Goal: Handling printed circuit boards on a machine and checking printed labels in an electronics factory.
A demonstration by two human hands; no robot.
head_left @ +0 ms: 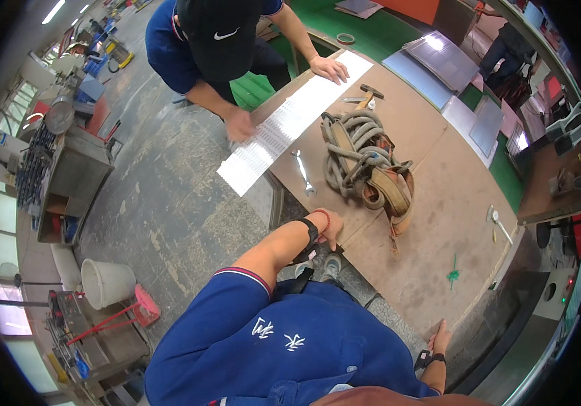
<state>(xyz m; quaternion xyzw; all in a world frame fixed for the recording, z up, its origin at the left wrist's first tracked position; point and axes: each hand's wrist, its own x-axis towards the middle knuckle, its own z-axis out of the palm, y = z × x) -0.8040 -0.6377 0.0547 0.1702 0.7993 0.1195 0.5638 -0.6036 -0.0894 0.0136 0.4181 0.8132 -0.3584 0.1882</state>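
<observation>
My left hand (332, 229) rests at the near left edge of the brown table (433, 271), fingers apart and bent downward, holding nothing I can see. Farther right, my right hand (441, 337) lies against the table's near edge, also without anything visible in it, its fingers partly hidden. A steel wrench (303, 173) lies beyond my left hand. Beside it sits a heap of thick rope and webbing slings (365, 159). Across the table, a co-worker's two hands touch a long, shiny perforated metal sheet (297, 122), which overhangs the table's left edge.
A hammer (370, 93) lies behind the slings, near a roll of tape (345, 38). Stacked metal sheets (439, 61) cover the green surface at far right. A measuring tool (499, 223) lies at the right edge. On the left floor stand a white bucket (106, 283) and a pink dustpan (145, 304).
</observation>
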